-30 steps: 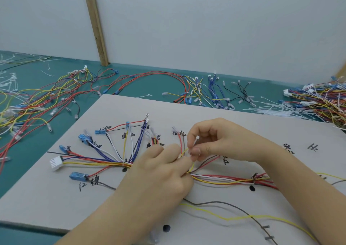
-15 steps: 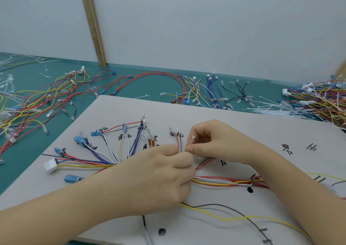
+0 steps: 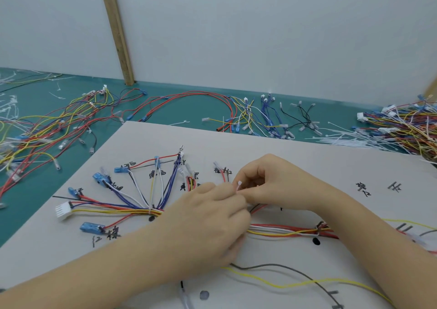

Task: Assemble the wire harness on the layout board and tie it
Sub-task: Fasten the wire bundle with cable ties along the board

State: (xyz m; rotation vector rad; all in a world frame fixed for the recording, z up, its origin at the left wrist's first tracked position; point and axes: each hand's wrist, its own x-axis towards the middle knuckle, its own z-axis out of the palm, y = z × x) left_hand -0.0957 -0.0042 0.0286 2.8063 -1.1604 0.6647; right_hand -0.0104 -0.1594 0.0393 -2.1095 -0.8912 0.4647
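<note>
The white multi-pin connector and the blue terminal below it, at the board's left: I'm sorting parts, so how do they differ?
The white multi-pin connector is opaque, blocky and gathers several wires. The blue terminal is translucent, slimmer and takes a single red wire. Both lie flat on the layout board, untouched by the hands.

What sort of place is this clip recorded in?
Probably a wire-harness assembly bench: a layout board hand-marked with labels and dots carries a part-tied harness, loose harnesses and white cable ties litter the green bench top.
</note>
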